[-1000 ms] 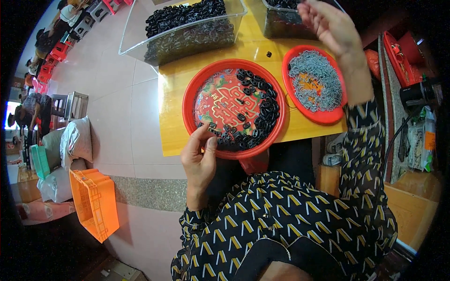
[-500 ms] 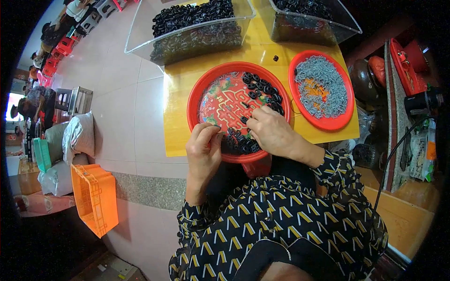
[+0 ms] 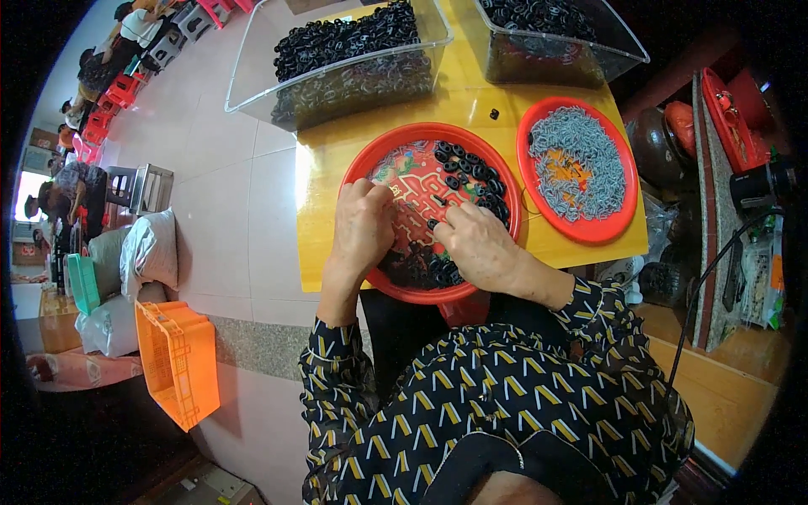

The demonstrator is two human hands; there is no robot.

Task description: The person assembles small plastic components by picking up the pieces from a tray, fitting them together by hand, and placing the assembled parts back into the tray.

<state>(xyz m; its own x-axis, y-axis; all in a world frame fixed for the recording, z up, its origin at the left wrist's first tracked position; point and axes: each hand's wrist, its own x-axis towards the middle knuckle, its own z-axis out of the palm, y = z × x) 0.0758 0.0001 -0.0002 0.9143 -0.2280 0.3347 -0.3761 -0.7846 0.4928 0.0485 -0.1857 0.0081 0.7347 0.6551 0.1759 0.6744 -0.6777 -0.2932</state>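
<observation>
A round red tray [image 3: 402,296] with a patterned bottom lies before me. Small black ring-shaped parts [image 3: 497,189] are heaped along its right side, and more of them [image 3: 439,271] along the near side. Over the tray's left part, my left hand [image 3: 362,223] is closed with its fingers curled down; whatever they hold is hidden. My right hand [image 3: 481,244] pinches a small black part [image 3: 433,224] above the tray's middle. Small grey slender pieces [image 3: 610,156] fill a second red tray [image 3: 532,210] to the right.
Two clear plastic bins [image 3: 362,61] [image 3: 560,50] of black parts stand at the back of the yellow table [image 3: 324,194]. One loose black piece [image 3: 494,114] lies between bins and trays. An orange crate [image 3: 177,362] and white sacks [image 3: 151,252] are at left; people [image 3: 80,189] sit farther off.
My left hand has moved up and left, from the tray's near side to its left part. My right hand has shifted slightly down and left, still pinching a black part.
</observation>
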